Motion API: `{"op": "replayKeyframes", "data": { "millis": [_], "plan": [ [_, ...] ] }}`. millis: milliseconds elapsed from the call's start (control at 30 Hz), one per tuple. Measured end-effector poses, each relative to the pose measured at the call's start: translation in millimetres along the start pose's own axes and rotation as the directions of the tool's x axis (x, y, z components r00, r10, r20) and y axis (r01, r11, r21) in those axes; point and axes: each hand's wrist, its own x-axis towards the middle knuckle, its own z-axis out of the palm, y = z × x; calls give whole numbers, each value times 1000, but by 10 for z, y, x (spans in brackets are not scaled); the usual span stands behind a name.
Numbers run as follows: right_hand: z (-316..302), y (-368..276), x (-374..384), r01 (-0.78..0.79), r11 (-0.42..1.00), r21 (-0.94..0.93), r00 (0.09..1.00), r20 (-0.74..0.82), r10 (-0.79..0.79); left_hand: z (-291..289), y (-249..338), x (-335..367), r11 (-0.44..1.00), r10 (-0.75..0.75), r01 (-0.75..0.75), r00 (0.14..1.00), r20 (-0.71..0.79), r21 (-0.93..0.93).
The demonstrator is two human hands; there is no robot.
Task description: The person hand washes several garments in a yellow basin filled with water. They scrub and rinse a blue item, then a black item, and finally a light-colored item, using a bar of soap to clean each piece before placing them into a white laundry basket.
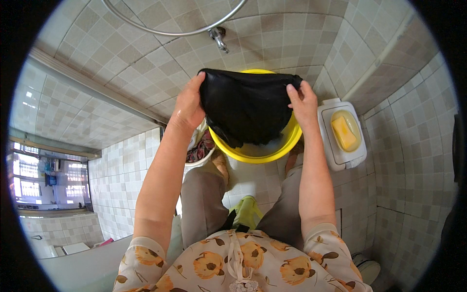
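A black piece of cloth [245,104], wet-looking and probably a garment, is stretched between my two hands. My left hand [189,103] grips its upper left corner, thumb on top. At the upper right corner, my right hand [302,100] pinches the fabric between thumb and fingers. The cloth hangs over a round yellow basin [258,159] and hides most of its inside. Cloudy water [265,148] shows in the basin below the cloth's lower edge. What kind of garment it is, I cannot tell.
Left of the basin, a white tub [200,162] holds crumpled dark red patterned laundry [200,148]. A yellow soap bar [345,133] lies in a dish on a white lidded bin [335,159] at right. A metal tap [220,40] and shower hose [180,33] are on the tiled wall ahead.
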Motion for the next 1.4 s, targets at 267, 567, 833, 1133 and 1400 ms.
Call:
{"op": "replayKeyframes", "data": {
  "millis": [267,567,833,1133,1400],
  "plan": [
    [12,209,-54,35,946,-321,991,134,9,347,248,-110,998,70,-70,996,62,-6],
    [127,-174,-178,-302,706,640,888,459,-37,174,-58,-96,613,57,-303,938,342,730],
    [352,-145,-279,-383,686,619,835,550,-29,-263,-1356,26,673,188,-199,978,95,712],
    [59,250,-69,-41,862,-505,796,505,333,-18,-414,115,981,-10,15,1000,-29,192],
    [414,358,-304,146,753,-642,817,507,274,166,-84,-30,991,-52,32,987,150,131]
  ]
}}
